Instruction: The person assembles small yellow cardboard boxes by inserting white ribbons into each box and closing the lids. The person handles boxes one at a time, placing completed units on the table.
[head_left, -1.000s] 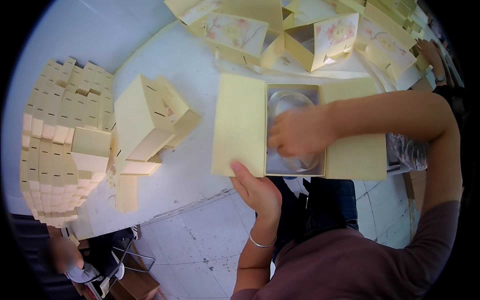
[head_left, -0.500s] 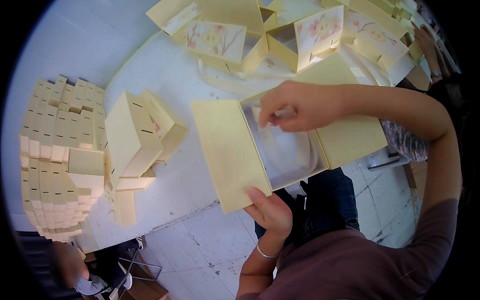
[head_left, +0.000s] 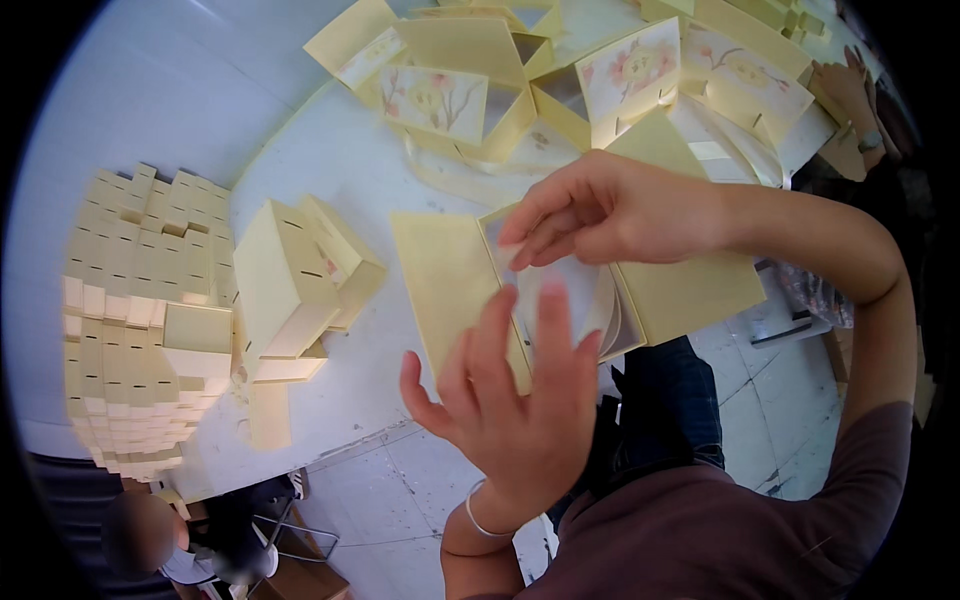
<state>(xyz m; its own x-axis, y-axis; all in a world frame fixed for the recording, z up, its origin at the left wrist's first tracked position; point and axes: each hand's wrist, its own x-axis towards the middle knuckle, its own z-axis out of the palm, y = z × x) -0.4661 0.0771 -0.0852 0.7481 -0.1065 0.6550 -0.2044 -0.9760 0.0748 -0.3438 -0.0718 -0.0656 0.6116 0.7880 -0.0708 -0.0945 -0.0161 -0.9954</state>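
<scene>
An open pale-yellow gift box (head_left: 680,285) lies on the table before me, with one flap (head_left: 430,270) spread to the left and another panel to the right. Inside its white tray, a pale ribbon (head_left: 607,312) lies in a loose curve. My right hand (head_left: 615,210) is over the box's far left corner, thumb and fingertips pinched on what looks like the ribbon's end. My left hand (head_left: 520,405) hovers above the near left part of the box, its fingers spread and nothing in them. It hides the box's front left edge.
Several open boxes with floral panels (head_left: 630,75) stand along the far side. At left are two upright boxes (head_left: 285,275) and a tall stack of pale boxes (head_left: 140,300). Another person's hand (head_left: 845,90) is at far right; someone sits at lower left.
My left hand has let go of the left flap and come up over the box, fingers spreading. My right hand has turned and is pinching near the box's far left corner.
</scene>
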